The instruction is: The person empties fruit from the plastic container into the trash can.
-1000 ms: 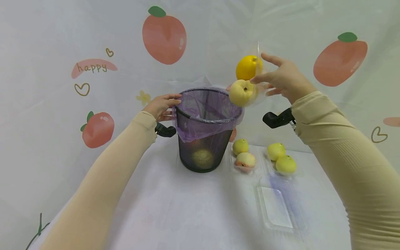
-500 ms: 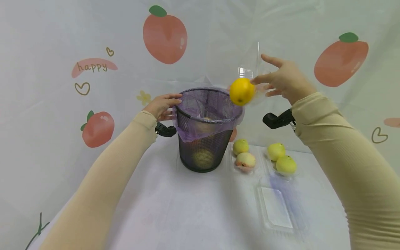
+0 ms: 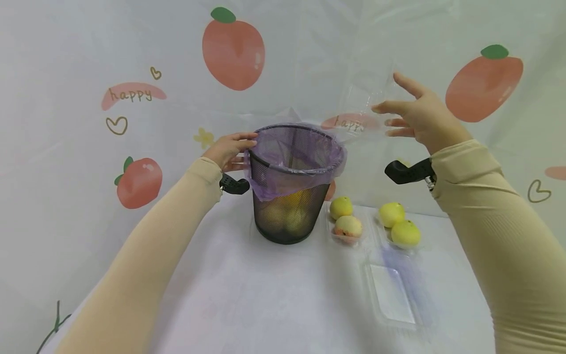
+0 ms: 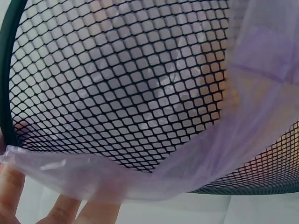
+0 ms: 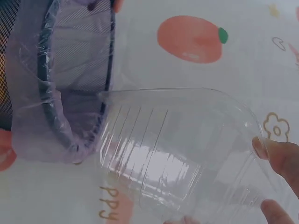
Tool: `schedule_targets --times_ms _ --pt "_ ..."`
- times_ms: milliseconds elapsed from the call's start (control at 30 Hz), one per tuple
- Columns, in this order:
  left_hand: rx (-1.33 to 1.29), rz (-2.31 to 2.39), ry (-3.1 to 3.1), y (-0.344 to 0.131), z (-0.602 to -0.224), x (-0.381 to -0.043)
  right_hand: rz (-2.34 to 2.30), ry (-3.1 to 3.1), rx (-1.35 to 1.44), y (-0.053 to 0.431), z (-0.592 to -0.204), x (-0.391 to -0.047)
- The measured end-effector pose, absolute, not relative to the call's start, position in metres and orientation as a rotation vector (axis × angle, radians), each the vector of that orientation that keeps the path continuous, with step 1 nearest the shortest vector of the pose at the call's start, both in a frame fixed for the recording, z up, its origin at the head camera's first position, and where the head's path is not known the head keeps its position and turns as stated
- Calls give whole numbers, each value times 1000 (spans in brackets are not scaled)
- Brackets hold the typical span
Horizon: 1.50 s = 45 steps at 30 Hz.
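A black mesh bin (image 3: 262, 211) stands upright, a thin purple bag (image 3: 283, 187) folded over its rim. My left hand (image 3: 226, 151) grips the rim at its left side, and the left wrist view has the fingers (image 4: 100, 207) against the bag's folded edge. Fruit shows through the mesh low in the bin, including an orange-yellow one (image 3: 297, 198). To the right, above rim height, my right hand (image 3: 422, 115) holds a clear plastic tray (image 5: 177, 144) with no fruit in it, tipped with one end close to the bin's mouth.
Right of the bin, one clear container holds a yellow-green fruit (image 3: 341, 208) and a pale, reddish one (image 3: 348, 226). Another holds two yellow-green fruits (image 3: 405, 233). A clear tray (image 3: 393, 295) lies nearer on the white table. A fruit-printed sheet (image 3: 283, 29) hangs behind.
A pale fruit and then an orange-yellow one dropped from the tray into the bin. My right hand has since drawn the tray to the right; the left hand has stayed put.
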<state>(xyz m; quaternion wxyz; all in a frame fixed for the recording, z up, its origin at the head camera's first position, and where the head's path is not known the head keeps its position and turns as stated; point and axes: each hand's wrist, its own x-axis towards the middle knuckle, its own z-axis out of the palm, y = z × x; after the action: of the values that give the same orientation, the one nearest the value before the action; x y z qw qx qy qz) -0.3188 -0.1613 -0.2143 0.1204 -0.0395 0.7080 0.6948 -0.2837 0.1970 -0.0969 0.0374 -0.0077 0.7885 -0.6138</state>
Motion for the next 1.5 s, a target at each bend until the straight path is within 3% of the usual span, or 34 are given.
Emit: schedule_targets --times_ms 467,733,967,1500 --pt "-103 2007 2083 -163 -217 -323 -2294 1860 -121 247 -149 -271" --pt "-112 2016 2070 -162 -217 -323 -2369 1522 -456 261 -186 -247" --pt "-101 2010 2071 -162 -216 -321 -2311 1367 -622 266 -217 -224" --pt "-110 2017 2069 -163 -217 -323 -2135 1382 -701 261 -289 -188"
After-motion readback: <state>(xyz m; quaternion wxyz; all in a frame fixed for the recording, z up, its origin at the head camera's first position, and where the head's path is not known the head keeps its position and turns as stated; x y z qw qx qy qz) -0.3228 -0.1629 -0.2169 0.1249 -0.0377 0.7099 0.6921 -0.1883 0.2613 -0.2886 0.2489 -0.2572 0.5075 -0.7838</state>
